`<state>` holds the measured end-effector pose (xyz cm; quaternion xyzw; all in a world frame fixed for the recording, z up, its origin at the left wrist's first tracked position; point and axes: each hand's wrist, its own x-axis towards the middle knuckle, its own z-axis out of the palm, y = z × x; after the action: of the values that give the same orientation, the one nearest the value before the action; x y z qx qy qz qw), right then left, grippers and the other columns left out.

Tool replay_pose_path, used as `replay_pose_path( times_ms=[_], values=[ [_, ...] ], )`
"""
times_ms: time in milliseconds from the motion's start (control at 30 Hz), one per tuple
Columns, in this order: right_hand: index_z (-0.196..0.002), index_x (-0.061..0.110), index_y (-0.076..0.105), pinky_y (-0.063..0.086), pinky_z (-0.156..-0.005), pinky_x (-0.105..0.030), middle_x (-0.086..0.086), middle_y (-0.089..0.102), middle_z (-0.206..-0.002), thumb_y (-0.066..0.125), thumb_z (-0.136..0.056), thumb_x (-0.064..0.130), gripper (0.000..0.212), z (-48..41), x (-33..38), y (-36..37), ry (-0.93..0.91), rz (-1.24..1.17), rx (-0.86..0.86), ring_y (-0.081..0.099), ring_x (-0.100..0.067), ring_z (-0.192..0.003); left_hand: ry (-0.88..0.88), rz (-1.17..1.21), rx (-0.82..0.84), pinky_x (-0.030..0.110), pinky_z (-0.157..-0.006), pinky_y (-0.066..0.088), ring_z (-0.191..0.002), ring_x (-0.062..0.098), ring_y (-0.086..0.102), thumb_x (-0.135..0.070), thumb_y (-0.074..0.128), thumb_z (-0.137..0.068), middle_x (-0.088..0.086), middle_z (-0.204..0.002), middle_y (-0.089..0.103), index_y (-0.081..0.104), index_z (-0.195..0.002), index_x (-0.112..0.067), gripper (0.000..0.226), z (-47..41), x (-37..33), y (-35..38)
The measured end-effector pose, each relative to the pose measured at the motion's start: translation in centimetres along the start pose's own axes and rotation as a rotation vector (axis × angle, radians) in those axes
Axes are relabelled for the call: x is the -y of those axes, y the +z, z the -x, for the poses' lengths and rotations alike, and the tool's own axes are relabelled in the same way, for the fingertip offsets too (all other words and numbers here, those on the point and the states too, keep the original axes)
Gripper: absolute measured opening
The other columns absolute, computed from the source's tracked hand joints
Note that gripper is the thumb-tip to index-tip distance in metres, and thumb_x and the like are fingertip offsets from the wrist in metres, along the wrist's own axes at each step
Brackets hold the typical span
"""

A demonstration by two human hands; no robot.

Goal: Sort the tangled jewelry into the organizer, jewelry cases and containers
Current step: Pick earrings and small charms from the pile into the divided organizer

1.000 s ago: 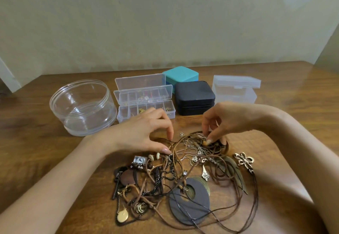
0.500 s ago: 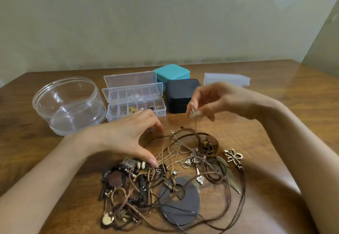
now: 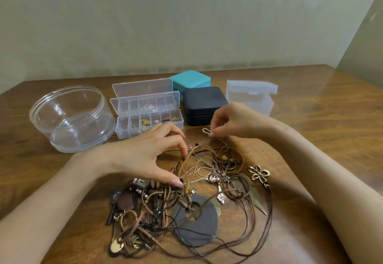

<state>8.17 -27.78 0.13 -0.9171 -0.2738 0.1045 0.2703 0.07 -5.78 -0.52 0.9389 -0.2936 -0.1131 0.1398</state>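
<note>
Pinching a thin chain loop (image 3: 206, 131) between thumb and forefinger, the right hand (image 3: 234, 119) is held just above the wooden table (image 3: 310, 139), in front of the black case (image 3: 204, 104). From that pinch the chain is seen to run down into the tangled jewelry pile (image 3: 192, 197), which is spread on the table nearest the person. The left hand (image 3: 145, 156) is laid on the pile's far left edge, with thumb and fingertips curled down onto brown cords (image 3: 184, 164); whether a cord is actually gripped cannot be told.

Within the pile, a dark grey disc pendant (image 3: 199, 228) is seen near the middle, a metal flower pendant (image 3: 259, 173) at the right edge, a gold oval charm (image 3: 116, 245) at the lower left and a leaf-shaped piece (image 3: 251, 191) on the right.

Behind the hands, a row of storage is set out. A round clear tub (image 3: 70, 118) is placed at the left. Just beside it, the clear divided organizer (image 3: 148, 116) is open, and small pieces are held in several of its compartments. A teal case (image 3: 190, 80) is placed behind the black case, both closed. A frosted plastic box (image 3: 250, 96) is set at the right, lid down.
</note>
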Motion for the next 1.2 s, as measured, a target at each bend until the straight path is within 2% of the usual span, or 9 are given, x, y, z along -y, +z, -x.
replay_pose_path(
  times_ms=[167, 267, 433, 533, 700, 800, 900, 967, 1200],
  values=[
    [-0.084, 0.022, 0.064, 0.038, -0.058, -0.01, 0.009, 0.06, -0.082, 0.07, -0.083, 0.02, 0.007, 0.0, 0.1, 0.1, -0.03, 0.142, -0.026, 0.055, -0.004, -0.075, -0.009, -0.049, -0.005, 0.002, -0.09, 0.021, -0.123, -0.011, 0.017, -0.042, 0.06, -0.086, -0.021, -0.133, 0.025, 0.043, -0.11, -0.046, 0.029, 0.2, 0.4, -0.5],
    [-0.081, 0.027, 0.061, 0.039, -0.053, -0.008, 0.013, 0.056, -0.075, 0.074, -0.079, 0.019, 0.015, 1.1, 0.9, -1.4, -0.119, 0.126, -0.022, 0.054, 0.003, -0.066, -0.01, 0.002, -0.022, 0.004, -0.092, 0.025, -0.122, -0.017, 0.02, -0.049, 0.059, -0.084, -0.024, -0.132, 0.029, 0.042, -0.108, -0.05, 0.029, 0.3, 0.6, -0.8],
    [-0.104, 0.032, 0.062, 0.04, -0.062, -0.009, 0.008, 0.057, -0.088, 0.075, -0.077, 0.02, 0.031, 2.8, 2.2, -2.1, -0.109, 0.178, 0.539, 0.05, 0.009, -0.071, -0.051, -0.07, 0.022, -0.006, -0.083, 0.024, -0.117, -0.017, 0.017, -0.055, 0.073, -0.067, -0.026, -0.131, 0.02, 0.033, -0.12, -0.043, 0.068, 0.9, -0.1, -1.5],
    [-0.098, 0.031, 0.059, 0.043, -0.064, -0.019, 0.004, 0.057, -0.09, 0.075, -0.077, 0.018, 0.03, 2.3, 2.3, -0.9, -0.074, 0.18, 0.549, 0.053, -0.003, -0.075, -0.05, -0.134, 0.086, -0.004, -0.084, 0.019, -0.117, -0.011, 0.011, -0.058, 0.076, -0.061, -0.027, -0.128, 0.013, 0.018, -0.129, -0.041, 0.091, 0.7, -0.9, -0.7],
    [-0.081, 0.028, 0.061, 0.047, -0.069, -0.024, -0.002, 0.063, -0.091, 0.074, -0.078, 0.024, 0.014, 2.0, 2.3, -0.7, -0.127, 0.172, 0.509, 0.055, -0.01, -0.078, -0.06, -0.081, 0.136, 0.015, -0.105, 0.009, -0.121, -0.013, 0.008, -0.059, 0.078, -0.055, -0.032, -0.13, 0.007, 0.007, -0.132, -0.045, 0.106, 0.6, -1.7, -0.4],
    [-0.078, 0.024, 0.063, 0.048, -0.072, -0.027, -0.001, 0.065, -0.092, 0.073, -0.079, 0.023, 0.011, 2.2, 2.2, -1.3, -0.158, 0.077, 0.442, 0.058, -0.013, -0.079, -0.132, 0.08, 0.018, 0.006, -0.091, 0.028, -0.109, -0.023, 0.026, -0.063, 0.072, -0.054, -0.044, -0.116, 0.015, 0.014, -0.121, -0.05, 0.089, 0.9, -1.6, -1.8],
    [-0.078, 0.019, 0.064, 0.046, -0.058, -0.021, 0.01, 0.064, -0.071, 0.072, -0.08, 0.019, 0.009, 2.5, 2.1, -2.1, -0.18, -0.036, 0.375, 0.055, -0.002, -0.062, -0.192, 0.141, -0.361, 0.011, -0.073, 0.042, -0.097, -0.006, 0.053, -0.052, 0.066, -0.068, -0.025, -0.106, 0.05, 0.045, -0.108, -0.034, 0.049, 1.3, -0.4, -3.3],
    [-0.079, 0.014, 0.063, 0.045, -0.055, -0.018, 0.008, 0.065, -0.067, 0.071, -0.081, 0.012, 0.008, 2.6, 2.0, -2.5, -0.182, -0.115, 0.366, 0.058, -0.001, -0.061, -0.239, 0.076, -0.5, 0.014, -0.065, 0.042, -0.084, 0.0, 0.058, -0.036, 0.066, -0.078, -0.017, -0.092, 0.059, 0.054, -0.098, -0.026, 0.025, 1.6, 0.3, -3.9],
    [-0.078, 0.012, 0.063, 0.046, -0.053, -0.02, -0.002, 0.067, -0.069, 0.071, -0.078, 0.008, 0.008, 2.5, 1.3, -2.9, -0.21, -0.234, 0.366, 0.062, -0.014, -0.064, -0.398, -0.13, -0.467, 0.032, -0.076, 0.048, -0.078, 0.011, 0.06, -0.028, 0.072, -0.08, -0.014, -0.08, 0.062, 0.059, -0.081, -0.027, 0.013, 1.7, 1.0, -3.5]
  ],
)
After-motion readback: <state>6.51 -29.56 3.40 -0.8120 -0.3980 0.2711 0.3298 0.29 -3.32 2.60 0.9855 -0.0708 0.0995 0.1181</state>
